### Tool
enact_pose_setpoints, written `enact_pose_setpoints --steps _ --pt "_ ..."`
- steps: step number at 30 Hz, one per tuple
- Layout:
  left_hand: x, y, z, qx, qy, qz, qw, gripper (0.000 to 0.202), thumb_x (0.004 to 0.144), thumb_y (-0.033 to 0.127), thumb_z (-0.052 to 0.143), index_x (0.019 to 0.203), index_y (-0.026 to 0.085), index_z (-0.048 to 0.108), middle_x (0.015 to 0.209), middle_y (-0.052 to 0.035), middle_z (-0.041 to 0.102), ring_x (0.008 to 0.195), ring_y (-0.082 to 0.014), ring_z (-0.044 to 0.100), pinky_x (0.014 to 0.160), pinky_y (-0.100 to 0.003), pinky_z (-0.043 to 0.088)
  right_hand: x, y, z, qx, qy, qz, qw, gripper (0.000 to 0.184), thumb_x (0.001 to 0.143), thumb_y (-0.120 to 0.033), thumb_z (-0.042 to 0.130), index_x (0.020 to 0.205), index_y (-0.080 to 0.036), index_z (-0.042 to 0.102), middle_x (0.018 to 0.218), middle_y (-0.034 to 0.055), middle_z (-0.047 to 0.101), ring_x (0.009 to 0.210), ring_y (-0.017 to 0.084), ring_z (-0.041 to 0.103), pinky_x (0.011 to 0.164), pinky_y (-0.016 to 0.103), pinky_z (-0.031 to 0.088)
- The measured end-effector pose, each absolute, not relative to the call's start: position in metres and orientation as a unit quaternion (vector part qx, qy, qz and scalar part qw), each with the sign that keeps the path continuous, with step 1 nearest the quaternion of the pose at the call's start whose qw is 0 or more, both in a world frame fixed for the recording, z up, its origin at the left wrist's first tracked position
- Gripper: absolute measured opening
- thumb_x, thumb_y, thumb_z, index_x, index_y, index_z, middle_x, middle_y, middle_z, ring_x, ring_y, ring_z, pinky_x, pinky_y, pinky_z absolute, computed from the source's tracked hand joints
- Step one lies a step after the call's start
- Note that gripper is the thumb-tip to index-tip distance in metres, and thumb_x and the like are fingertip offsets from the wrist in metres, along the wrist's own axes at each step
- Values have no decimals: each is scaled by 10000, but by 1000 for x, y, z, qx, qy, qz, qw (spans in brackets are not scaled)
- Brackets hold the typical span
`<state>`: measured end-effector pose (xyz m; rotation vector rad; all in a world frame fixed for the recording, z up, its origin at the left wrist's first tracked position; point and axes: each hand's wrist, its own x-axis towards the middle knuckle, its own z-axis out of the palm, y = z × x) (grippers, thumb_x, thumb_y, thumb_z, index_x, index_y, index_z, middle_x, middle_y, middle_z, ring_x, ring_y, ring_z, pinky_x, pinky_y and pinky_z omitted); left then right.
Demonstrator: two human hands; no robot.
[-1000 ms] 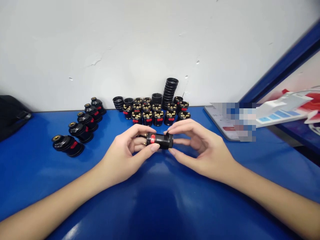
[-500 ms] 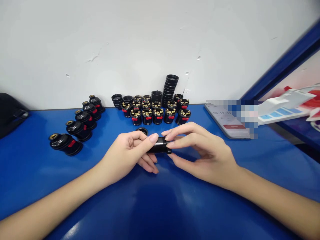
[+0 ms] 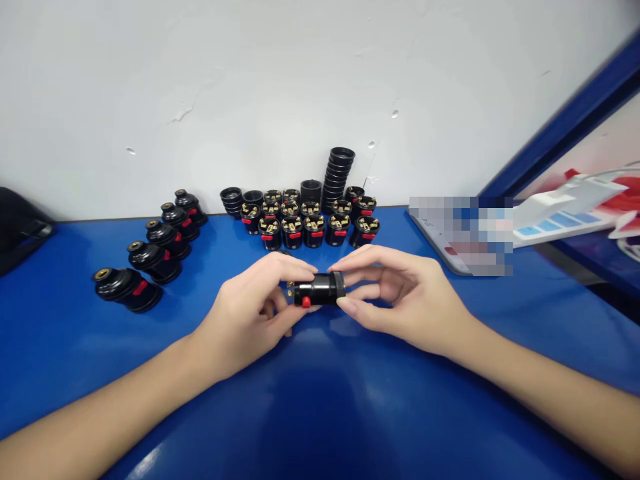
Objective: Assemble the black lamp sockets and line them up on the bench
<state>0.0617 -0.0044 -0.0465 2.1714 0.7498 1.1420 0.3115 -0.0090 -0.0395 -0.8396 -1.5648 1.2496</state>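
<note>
A black lamp socket lies sideways between my hands above the table, its brass terminals to the left and its red switch low on the near side. My left hand grips the terminal end between thumb and fingers. With thumb and fingertips, my right hand pinches the wider black ring at the other end. Partly hidden behind my left fingers, a dark round part sits on the table. Beyond my hands, several socket cores with red switches stand upright in rows, terminals up.
Several domed sockets stand in a slanting row at left. Along the wall are a tall stack of black rings and a shorter stack. A phone, partly pixelated, and a white power strip are at right.
The socket has been turned, so its red switch and brass terminals now show. My left thumb moved from on top to underneath, and my right thumb now presses on the ring end.
</note>
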Motion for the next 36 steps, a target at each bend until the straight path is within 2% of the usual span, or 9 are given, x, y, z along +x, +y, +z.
enact_pose_setpoints --steps 4,10,14,16,18,24,28,33,36 --pt "60 -1 -48 850 253 423 186 307 968 72 719 1208 229 611 1218 -48 717 693 -37 664 555 -121 533 311 -10 -37 -360 -609 547 447 320 781 -215 946 1059 -230 788 978 57 829 893 209 833 735 268 702" --pt "60 -3 -45 834 309 385 245 614 876 393 893 1348 278 518 1212 -18 712 557 -9 587 489 -131 484 313 -9 -36 -363 -603 556 442 335 784 -235 950 1079 -241 790 1017 68 843 937 235 838 759 302 705" --pt "60 -6 -38 830 311 366 283 336 1104 406 574 1378 244 467 985 18 701 494 -21 574 464 -136 461 312 -9 -37 -338 -617 543 457 327 789 -202 941 1073 -246 786 1038 48 837 931 214 840 830 318 719" --pt "60 -7 -36 831 320 351 290 251 1153 349 434 1368 224 469 799 63 618 469 -33 555 457 -138 437 311 -10 -36 -327 -628 536 460 324 788 -179 933 1071 -233 786 1028 47 835 928 212 842 859 332 724" --pt "59 -8 -37 835 319 342 290 232 1152 311 434 1367 229 463 754 78 569 471 -38 550 463 -138 437 311 -10 -36 -326 -635 532 456 318 788 -173 927 1068 -225 785 1004 49 837 913 213 845 842 325 728" --pt "56 -2 -50 850 265 383 246 453 1015 205 707 1390 300 470 1218 -59 646 740 -79 675 531 -136 520 315 -6 -37 -363 -630 525 442 267 829 -281 919 1040 -217 769 897 65 841 792 213 834 657 279 697" --pt "57 2 -51 860 232 406 203 515 978 131 738 1391 310 489 1299 -83 622 871 -110 680 575 -136 532 316 -4 -39 -365 -623 534 440 319 796 -303 952 1034 -210 761 878 64 843 788 218 834 660 281 684" --pt "58 -4 -43 849 283 376 239 521 1004 315 750 1414 300 430 1247 -54 636 620 -27 608 523 -133 502 314 -7 -37 -352 -630 531 444 314 792 -285 951 1034 -217 762 951 68 843 856 232 843 704 298 701" --pt "57 -8 -40 843 303 352 272 367 1106 299 559 1438 280 403 951 26 654 507 -23 565 487 -127 459 313 -8 -36 -328 -648 515 456 273 815 -222 918 1038 -225 760 975 58 833 878 216 839 771 315 725"
